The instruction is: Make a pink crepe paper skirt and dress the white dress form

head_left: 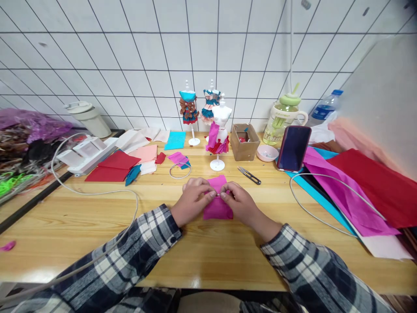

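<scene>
On the table in front of me lies a small magenta piece of thin, fabric-like sheet (218,211). My left hand (196,198) pinches it from the left, thumb and fingers closed. From the right, my right hand (239,201) pinches the same piece, its fingertips close to the left ones. Something thin and pale shows between the fingertips, too small to make out. Just beyond my hands stands a white mini dress form (222,115) wearing magenta and red pieces. Thread snips (249,175) lie to the right, and a metal ring (180,170) lies to the left.
Two dressed mini forms (188,111) stand behind. A cardboard box (246,145), pink bowl (267,153), phone (293,148) and green-lidded jug (285,117) are at the right, near coloured sheets (352,195). Red sheets (114,166) and a power strip (87,154) with a trailing cable lie left.
</scene>
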Demonstrator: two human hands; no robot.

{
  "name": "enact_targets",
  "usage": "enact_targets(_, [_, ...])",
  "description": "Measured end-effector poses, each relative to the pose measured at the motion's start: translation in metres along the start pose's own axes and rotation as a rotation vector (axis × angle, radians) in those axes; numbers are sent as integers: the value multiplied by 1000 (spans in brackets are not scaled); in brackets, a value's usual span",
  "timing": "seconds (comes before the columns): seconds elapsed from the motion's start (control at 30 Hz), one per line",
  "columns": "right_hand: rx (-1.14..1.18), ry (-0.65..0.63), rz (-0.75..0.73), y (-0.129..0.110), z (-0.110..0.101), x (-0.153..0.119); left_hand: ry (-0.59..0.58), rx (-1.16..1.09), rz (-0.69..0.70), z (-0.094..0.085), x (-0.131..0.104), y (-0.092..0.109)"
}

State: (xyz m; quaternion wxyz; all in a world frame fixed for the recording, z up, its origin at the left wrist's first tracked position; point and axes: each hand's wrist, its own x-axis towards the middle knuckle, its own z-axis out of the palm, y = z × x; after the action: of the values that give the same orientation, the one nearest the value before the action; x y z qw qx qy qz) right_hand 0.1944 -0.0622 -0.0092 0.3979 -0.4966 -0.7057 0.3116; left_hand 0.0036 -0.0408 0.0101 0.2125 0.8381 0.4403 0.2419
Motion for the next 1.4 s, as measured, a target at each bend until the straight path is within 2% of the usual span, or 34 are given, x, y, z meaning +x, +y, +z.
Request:
enact_targets(0.13, [-22,-15,-16,-3,1,-1,3,6,3,13,-4,4])
enact_targets(0.33, [41,-13,26,-5,3,0,72,-29,102,11,-4,2])
enact_targets(0.47, [85,112,100,-1,-5,2,122,-124,97,8,-4,4])
enact_targets(0.57, [-71,184,-58,-2,-15,1,102,-203,29,8,-3,4])
enact_targets(0.63, [-190,163,-213,-6,-17,-1,72,-264,-2,8,-4,3])
enact_targets(0.7, [-299,136,-295,-9,-17,-4,44,-312,2,8,-4,2])
enact_targets(0.83, [-484,140,-312,-11,-13,-6,9,-310,52,9,-7,0])
enact_targets(1.07, [-670,96,-320,-16,-14,-10,-28,-75,124,11,-8,3])
enact_targets(1.2, [-531,148,-196,-17,-10,-9,1,12,114,12,-9,7])
enact_targets(1.4, [-195,206,-68,-16,-1,-7,146,13,82,14,-8,6])
